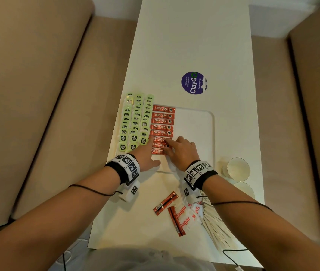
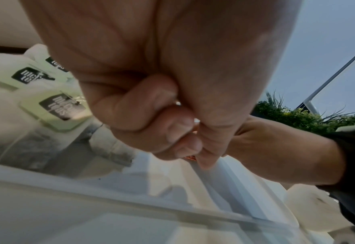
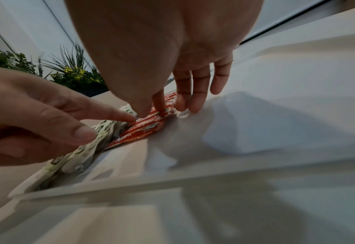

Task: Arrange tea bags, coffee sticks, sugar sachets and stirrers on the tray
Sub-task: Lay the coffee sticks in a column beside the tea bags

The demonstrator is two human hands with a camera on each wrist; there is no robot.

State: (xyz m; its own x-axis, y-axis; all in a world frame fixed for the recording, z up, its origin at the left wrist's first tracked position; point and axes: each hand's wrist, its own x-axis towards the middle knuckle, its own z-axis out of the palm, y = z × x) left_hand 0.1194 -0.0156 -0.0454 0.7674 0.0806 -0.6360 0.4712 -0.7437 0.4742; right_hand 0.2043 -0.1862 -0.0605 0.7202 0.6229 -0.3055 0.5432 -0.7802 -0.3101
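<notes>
A white tray (image 1: 196,132) lies on the white table. Green tea bags (image 1: 136,122) fill three columns along its left side, and to their right runs a column of red coffee sticks (image 1: 163,121). My left hand (image 1: 151,148) points its straight index finger at the left end of a near stick, its other fingers (image 2: 172,132) curled and empty. My right hand (image 1: 169,146) rests straight fingers (image 3: 193,102) on the right ends of the nearest sticks (image 3: 143,128). Two loose coffee sticks (image 1: 165,202), sugar sachets (image 1: 189,216) and paper-wrapped stirrers (image 1: 218,229) lie on the table near me.
Two paper cups (image 1: 238,169) stand right of the tray's near corner. A round purple sticker (image 1: 194,82) sits on the table beyond the tray. Beige sofa cushions (image 1: 38,94) flank the narrow table on both sides. The tray's right half is bare.
</notes>
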